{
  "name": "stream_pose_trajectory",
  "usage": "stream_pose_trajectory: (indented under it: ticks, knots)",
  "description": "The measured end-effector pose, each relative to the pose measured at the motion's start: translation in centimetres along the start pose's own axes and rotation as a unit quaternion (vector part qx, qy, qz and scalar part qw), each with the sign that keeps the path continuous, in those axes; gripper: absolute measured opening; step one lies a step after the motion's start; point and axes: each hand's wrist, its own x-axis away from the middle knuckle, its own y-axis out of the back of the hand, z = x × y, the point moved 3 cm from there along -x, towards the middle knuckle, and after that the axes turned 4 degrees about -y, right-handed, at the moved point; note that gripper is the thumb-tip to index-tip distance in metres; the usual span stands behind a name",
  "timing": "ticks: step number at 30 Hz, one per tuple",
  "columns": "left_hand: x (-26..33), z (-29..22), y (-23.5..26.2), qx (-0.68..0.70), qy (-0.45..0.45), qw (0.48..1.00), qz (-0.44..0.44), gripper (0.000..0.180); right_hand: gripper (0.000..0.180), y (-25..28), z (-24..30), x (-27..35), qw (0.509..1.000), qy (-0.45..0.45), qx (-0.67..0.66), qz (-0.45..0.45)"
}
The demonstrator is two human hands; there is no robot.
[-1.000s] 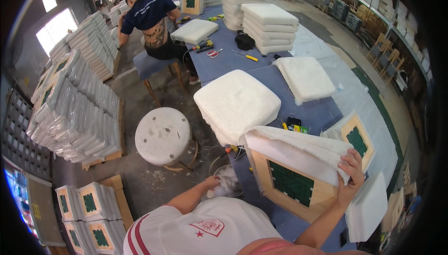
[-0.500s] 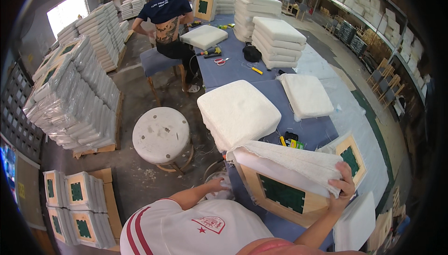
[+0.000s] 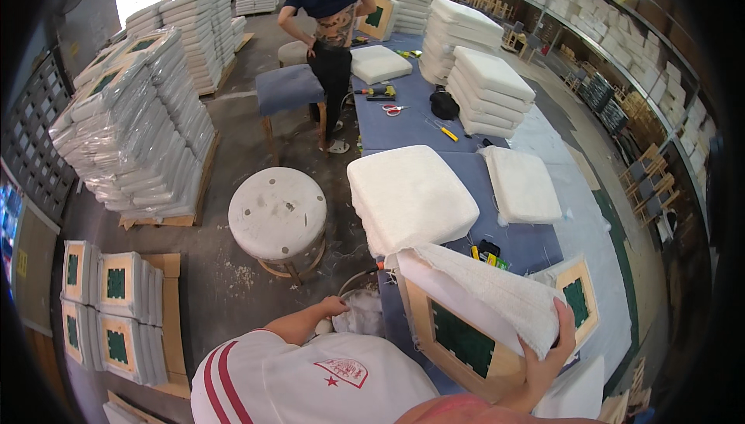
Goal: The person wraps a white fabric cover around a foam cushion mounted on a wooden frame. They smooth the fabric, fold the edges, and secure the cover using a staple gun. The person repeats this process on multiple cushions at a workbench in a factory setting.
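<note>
Since a sec ago the white fabric cover [image 3: 481, 300] has slid further over the wooden seat frame [image 3: 458, 342], so the frame's nearly wrapped. Right hand [image 3: 547, 354] grips the cover's edge atop the frame on the table [image 3: 403, 125]. Left hand [image 3: 334, 307] is low beside the table, over a bundle of white material [image 3: 361, 319]; grip can't tell.

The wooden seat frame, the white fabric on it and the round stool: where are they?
wooden seat frame [image 3: 425, 317]: head view, its left wooden rail.
white fabric [image 3: 497, 296]: head view, middle of the draped sheet.
round stool [image 3: 277, 213]: head view, its white top.
</note>
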Motion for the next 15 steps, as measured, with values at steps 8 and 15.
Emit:
stream_pose_trajectory:
  ticks: [8, 15]
  knots:
    - [0.7, 2.9, 1.0, 0.121, 0.007, 0.992, -0.045, 0.047, 0.072, 0.1, -0.4, -0.5, 0.989, 0.106, -0.098, 0.033]
    - [0.0, 0.2, 6.8, 0.327, -0.036, 0.936, -0.128, 0.035, 0.062, -1.9, -2.2, -0.1, 0.992, 0.073, -0.105, 0.022]
